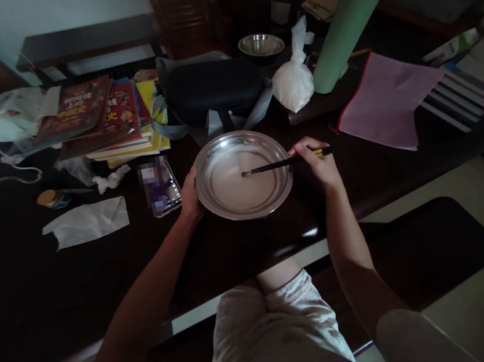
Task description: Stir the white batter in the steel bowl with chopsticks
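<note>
A wide steel bowl [206, 203] stands on the dark table in front of me, with a whitish, cloudy liquid [233, 185] in it. My left hand [190, 196] grips the bowl's left rim. In my right hand [317, 161] is a pair of dark chopsticks [274, 164], held in closed fingers over the right rim. Their tips reach into the liquid near the middle of the bowl. Just left of my left hand lies a phone [161, 186] with its screen lit and partly blurred out.
Behind the bowl sit a black case [214, 89], a tied bag of white powder [294, 85], another steel bowl [261, 45] and a tall green flask [347, 22]. Books [117, 112] are stacked back left, near a crumpled tissue [113, 179] and a small jar [53, 198]. A pink pouch [384, 99] lies right.
</note>
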`<state>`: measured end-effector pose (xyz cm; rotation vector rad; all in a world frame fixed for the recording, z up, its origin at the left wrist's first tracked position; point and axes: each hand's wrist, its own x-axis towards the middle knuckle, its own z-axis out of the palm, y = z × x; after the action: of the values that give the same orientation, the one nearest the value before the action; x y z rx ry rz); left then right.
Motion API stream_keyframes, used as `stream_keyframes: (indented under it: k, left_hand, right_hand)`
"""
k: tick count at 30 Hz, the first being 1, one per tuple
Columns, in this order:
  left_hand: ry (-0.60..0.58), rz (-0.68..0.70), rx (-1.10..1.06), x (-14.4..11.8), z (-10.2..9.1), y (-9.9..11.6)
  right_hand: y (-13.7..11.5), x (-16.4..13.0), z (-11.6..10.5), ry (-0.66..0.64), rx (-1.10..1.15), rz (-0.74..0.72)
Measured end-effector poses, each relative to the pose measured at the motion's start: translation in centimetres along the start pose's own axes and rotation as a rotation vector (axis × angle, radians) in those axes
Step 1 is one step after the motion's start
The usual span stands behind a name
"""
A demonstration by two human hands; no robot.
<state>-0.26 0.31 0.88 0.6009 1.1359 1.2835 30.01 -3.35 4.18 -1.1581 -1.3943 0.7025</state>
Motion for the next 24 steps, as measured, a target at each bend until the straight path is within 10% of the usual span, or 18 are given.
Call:
stream_keyframes:
  k: [24]
  left_hand:
    - [0.004, -0.008, -0.007, 0.01, -0.07, 0.01]
  right_hand:
    - [-0.09, -0.12, 0.00, -0.079, 0.026, 0.029]
